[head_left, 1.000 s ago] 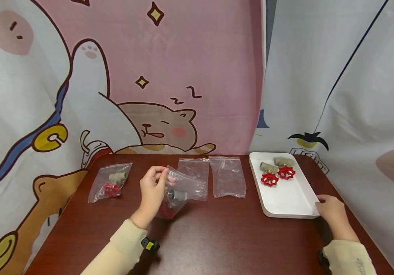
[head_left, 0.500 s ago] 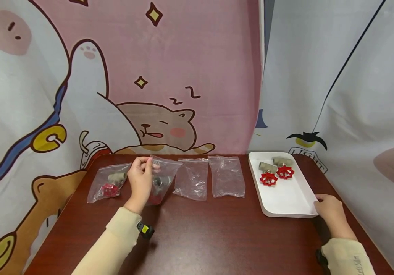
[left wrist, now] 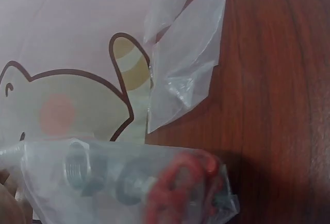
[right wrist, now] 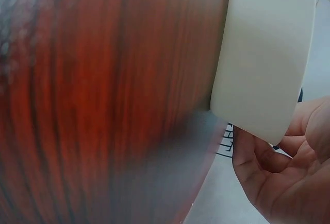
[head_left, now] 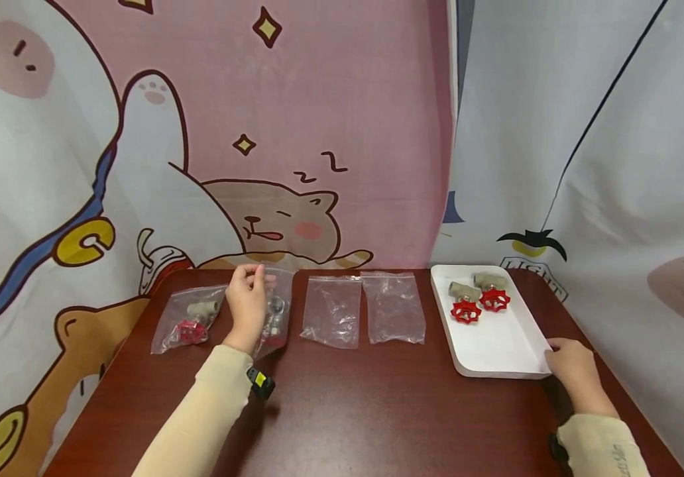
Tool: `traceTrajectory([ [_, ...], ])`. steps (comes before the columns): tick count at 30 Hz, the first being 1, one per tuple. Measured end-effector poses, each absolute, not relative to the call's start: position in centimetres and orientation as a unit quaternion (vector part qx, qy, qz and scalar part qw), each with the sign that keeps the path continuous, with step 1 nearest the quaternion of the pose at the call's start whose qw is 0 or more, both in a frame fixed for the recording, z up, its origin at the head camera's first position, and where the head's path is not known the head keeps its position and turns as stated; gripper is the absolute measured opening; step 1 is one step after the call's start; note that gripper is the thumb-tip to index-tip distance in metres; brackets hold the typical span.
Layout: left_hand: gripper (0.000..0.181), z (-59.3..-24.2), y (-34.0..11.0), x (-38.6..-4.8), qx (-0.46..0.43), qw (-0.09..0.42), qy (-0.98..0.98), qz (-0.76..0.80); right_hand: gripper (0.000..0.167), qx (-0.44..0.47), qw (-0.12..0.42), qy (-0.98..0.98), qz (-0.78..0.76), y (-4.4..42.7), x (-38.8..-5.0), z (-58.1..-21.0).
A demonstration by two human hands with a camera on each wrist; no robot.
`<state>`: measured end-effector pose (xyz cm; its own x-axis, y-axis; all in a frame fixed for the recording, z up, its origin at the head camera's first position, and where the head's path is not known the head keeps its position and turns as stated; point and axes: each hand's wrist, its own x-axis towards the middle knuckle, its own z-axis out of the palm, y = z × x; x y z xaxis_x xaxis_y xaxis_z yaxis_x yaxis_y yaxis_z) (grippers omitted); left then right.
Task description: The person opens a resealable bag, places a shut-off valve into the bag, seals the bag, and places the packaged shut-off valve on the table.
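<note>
My left hand (head_left: 246, 306) pinches the top of a clear zip bag (head_left: 282, 281) beside the leftmost bag. Through the film in the left wrist view show a threaded metal end (left wrist: 77, 170) and a red handwheel (left wrist: 172, 188). The white tray (head_left: 500, 344) has its near right corner held by my right hand (head_left: 577, 371); in the right wrist view the fingers of that hand (right wrist: 291, 167) curl at the tray's corner (right wrist: 263, 64). Two valves with red handwheels (head_left: 466, 311) (head_left: 494, 299) lie at the tray's far end.
At the left lies another clear bag (head_left: 169, 324) with a red-wheeled valve (head_left: 193, 330) inside. Two flat bags with nothing in them (head_left: 331, 311) (head_left: 396, 308) lie between the left hand and the tray. A printed curtain (head_left: 378, 132) hangs behind the brown table (head_left: 378, 411).
My left hand has carried the filled bag leftward and farther back, away from the flat bags, and the bag now hangs more upright. My right hand stays at the tray corner.
</note>
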<state>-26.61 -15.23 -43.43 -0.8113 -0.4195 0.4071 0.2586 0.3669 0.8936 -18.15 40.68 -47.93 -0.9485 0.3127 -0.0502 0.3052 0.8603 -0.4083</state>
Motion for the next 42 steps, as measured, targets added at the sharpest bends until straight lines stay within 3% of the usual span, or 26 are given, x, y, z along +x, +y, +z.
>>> traceTrajectory([
  [12,0.014,-45.5,-14.6,-27.1,0.051,0.309,-0.805,-0.504,0.042,-0.180,-0.013,-0.960,0.213,40.6,-18.4,-47.9],
  [19,0.017,-46.0,-14.8,-27.3,0.046,0.259,-0.830,-0.492,0.042,-0.175,-0.011,-0.961,0.216,40.6,-18.4,-47.8],
  [22,0.033,-45.9,-14.9,-27.1,0.046,0.211,-0.844,-0.491,0.042,-0.175,-0.013,-0.961,0.212,40.5,-18.4,-47.6],
  [27,0.076,-45.4,-15.5,-26.2,0.053,0.104,-0.884,-0.452,0.043,-0.173,-0.015,-0.962,0.212,40.5,-18.3,-47.7],
  [30,0.088,-45.2,-15.9,-25.3,0.055,0.042,-0.909,-0.411,0.042,-0.178,-0.018,-0.960,0.217,40.4,-18.3,-47.8],
  [35,0.073,-45.7,-16.4,-23.6,0.039,0.004,-0.934,-0.356,0.042,-0.184,-0.015,-0.958,0.220,40.2,-18.4,-47.7],
  [42,0.043,-47.4,-17.2,-23.5,0.045,0.057,-0.924,-0.374,0.043,-0.182,-0.018,-0.958,0.221,40.4,-18.3,-47.9],
])
